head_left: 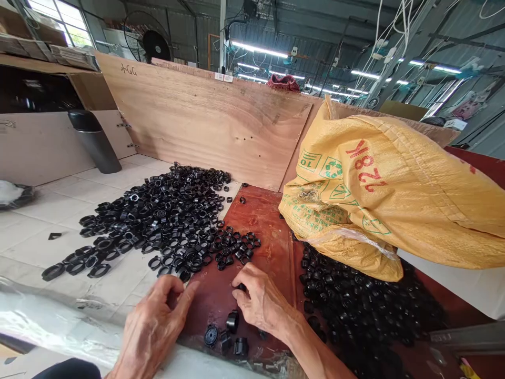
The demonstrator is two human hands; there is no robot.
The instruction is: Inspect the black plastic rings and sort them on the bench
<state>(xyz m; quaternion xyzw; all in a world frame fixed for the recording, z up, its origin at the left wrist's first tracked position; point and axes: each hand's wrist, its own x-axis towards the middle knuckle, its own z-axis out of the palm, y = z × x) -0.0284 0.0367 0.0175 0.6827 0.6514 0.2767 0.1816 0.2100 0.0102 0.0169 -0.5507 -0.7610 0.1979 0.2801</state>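
At the near edge of the red board, the right hand pinches a small black part — probably light, rigid and slippery; grip by the outer rim. The left hand, thumb and fingers apart, sits beside the ring pile — no part visible inside.

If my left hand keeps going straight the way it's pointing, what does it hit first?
Your left hand would probably meet the near edge of the black rings first, though its height above the surface is unclear.
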